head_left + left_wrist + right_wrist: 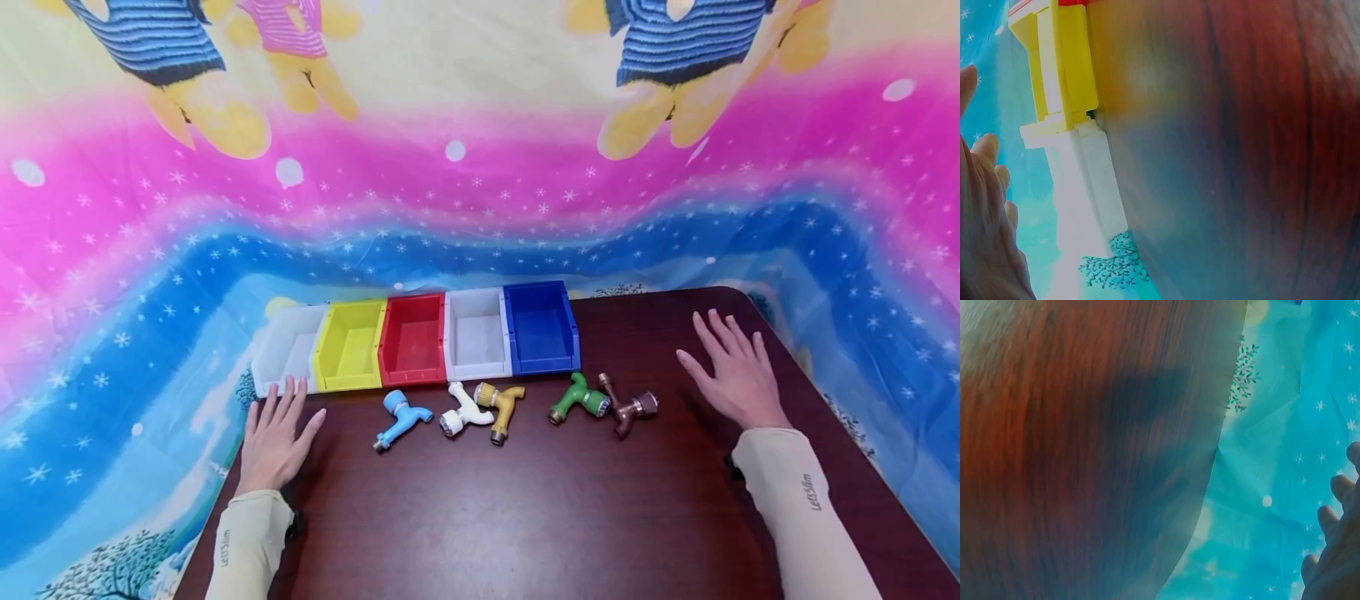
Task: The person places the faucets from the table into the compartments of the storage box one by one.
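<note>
My left hand (274, 440), fingers spread and holding nothing, is over the left side of the table near the front of the clear-white bin (288, 348). On the right, my right hand (738, 379) is spread out too, with nothing in it. Between them lies a row of taps: a light blue tap (405, 418), a white tap (469, 408), a yellow tap (506, 408), a green tap (576, 398) and a brown tap (627, 407). White and yellow overlap in the head view; green and brown lie close together. The brown tap is nearest my right hand.
Behind the taps stand a yellow bin (348, 346), a red bin (412, 340), a white bin (477, 333) and a blue bin (543, 327), side by side with the clear-white one. A patterned cloth (457, 200) surrounds the dark wooden table (480, 517) at the back and sides.
</note>
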`<state>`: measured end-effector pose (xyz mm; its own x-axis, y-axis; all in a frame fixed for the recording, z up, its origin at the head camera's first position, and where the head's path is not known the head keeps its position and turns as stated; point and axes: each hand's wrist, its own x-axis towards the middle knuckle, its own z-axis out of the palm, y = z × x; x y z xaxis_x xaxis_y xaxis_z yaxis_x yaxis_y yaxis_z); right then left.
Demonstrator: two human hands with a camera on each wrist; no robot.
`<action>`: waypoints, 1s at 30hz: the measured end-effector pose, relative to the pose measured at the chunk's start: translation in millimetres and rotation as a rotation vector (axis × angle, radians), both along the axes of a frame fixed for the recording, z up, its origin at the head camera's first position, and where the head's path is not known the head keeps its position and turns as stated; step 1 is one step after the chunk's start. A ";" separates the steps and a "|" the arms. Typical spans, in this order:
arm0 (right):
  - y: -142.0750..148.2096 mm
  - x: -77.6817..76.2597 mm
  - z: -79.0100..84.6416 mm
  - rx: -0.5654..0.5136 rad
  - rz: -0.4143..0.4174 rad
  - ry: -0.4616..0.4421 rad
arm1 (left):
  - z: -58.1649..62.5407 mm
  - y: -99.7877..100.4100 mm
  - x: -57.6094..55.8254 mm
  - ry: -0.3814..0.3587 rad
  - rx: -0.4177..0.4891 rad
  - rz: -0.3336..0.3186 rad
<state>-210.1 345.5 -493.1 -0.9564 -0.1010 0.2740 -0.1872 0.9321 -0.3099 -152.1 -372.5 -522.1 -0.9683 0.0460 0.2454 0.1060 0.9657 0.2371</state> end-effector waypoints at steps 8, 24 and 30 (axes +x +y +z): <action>-44.6 -29.5 13.0 0.005 0.059 -0.019 | 4.2 33.5 -11.4 -0.030 -0.024 -0.062; -169.5 -108.3 23.1 0.031 0.192 -0.252 | 7.3 125.7 -19.0 -0.160 -0.163 -0.265; -182.0 -118.1 6.0 -0.004 0.189 -0.333 | 2.5 127.9 -21.0 -0.177 -0.114 -0.280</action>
